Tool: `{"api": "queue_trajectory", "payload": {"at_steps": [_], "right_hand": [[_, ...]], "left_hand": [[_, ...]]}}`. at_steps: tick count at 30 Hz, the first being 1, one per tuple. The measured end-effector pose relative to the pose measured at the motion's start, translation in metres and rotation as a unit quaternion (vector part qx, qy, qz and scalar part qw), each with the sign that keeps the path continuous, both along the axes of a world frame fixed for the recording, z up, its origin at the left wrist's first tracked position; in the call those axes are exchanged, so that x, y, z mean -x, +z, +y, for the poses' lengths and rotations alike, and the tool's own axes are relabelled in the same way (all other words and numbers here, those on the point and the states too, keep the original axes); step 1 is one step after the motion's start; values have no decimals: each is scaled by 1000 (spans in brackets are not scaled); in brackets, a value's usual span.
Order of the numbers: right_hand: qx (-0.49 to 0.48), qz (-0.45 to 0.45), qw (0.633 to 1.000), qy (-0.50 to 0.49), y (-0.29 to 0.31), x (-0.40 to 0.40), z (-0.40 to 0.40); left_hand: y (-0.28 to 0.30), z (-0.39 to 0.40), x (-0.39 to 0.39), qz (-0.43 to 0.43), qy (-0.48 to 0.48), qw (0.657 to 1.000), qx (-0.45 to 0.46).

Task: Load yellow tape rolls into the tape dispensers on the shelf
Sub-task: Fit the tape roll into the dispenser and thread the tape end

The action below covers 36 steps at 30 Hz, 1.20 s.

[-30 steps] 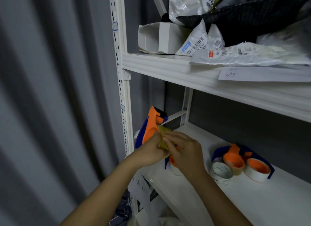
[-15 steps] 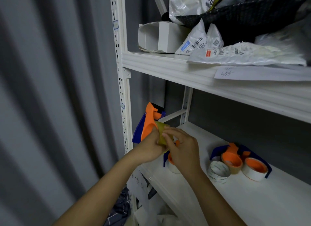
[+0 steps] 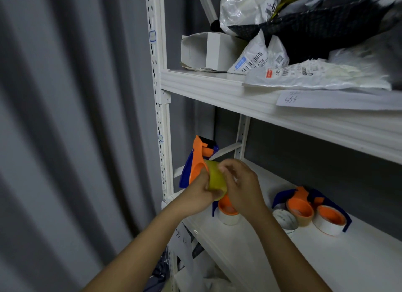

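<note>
- My left hand (image 3: 196, 197) grips the orange-and-blue tape dispenser (image 3: 196, 161), held up in the air just off the front left corner of the lower shelf (image 3: 359, 257).
- My right hand (image 3: 241, 186) is curled round the yellow tape roll (image 3: 214, 178), fingertips pinching its upper rim. The roll sits against the dispenser's orange hub, between my two hands.
- I judge this to be the seating step: the roll looks partly pushed on, tilted toward me, not yet square on the hub. I cannot tell whether any tape end is threaded through the cutter.
- Behind my right wrist, near the shelf's front left edge, a second dispenser (image 3: 227, 210) stands with a whitish roll around its orange core.
- Further right, mid-shelf, two more dispensers (image 3: 313, 209) lie together, each with an orange core and a pale roll, and a loose white roll (image 3: 285, 220) touches them on the left.
- None of those three shows yellow tape as far as I can see, so by my reckoning the first load is under way and the rest remain.
- I see no spare yellow rolls on the shelf.
</note>
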State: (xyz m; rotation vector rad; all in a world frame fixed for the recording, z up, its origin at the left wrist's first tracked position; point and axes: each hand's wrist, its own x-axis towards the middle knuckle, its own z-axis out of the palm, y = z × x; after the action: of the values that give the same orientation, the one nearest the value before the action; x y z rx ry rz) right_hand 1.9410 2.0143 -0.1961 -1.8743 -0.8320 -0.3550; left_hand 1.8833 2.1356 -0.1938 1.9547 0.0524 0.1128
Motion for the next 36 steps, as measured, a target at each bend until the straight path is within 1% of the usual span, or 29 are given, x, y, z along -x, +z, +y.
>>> {"api": "queue_trajectory", "payload": {"at_steps": [2,6,11,13,17,20,24,26,28,31,33,36], "right_hand": [[-40,33,999,6,0,0,-3],[-38,27,999,12,-6,3,-6],[-110,30,993,-18,-14,10,0],[-84,11,996,-39,-16,11,2],[3,-66,995,-72,-11,9,1],[34,-89,993,-70,-1,3,-6],[32,-43,997,-55,12,-5,-12],[14,-18,999,-49,15,-4,-12],[-6,16,1000,-17,17,-2,-12],[6,58,998,29,17,1,-13],[20,70,997,23,16,1,-12],[19,95,995,19,16,2,-12]], "left_hand": [[-1,0,-1,7,1,1000,-1],[-1,0,-2,-16,-5,1000,9],[-4,-1,-3,-36,-2,999,3],[-6,-1,-4,-36,0,999,-14],[-6,-4,-1,-49,-6,998,-42],[-5,-7,0,-65,-14,998,-20],[-5,-7,1,-47,-35,998,23],[-4,-4,1,-37,-43,998,36],[-4,-3,2,-42,-44,995,73],[-1,-6,6,-50,4,991,121],[-4,-7,5,-45,34,991,125],[-6,-8,4,-39,42,990,126]]}}
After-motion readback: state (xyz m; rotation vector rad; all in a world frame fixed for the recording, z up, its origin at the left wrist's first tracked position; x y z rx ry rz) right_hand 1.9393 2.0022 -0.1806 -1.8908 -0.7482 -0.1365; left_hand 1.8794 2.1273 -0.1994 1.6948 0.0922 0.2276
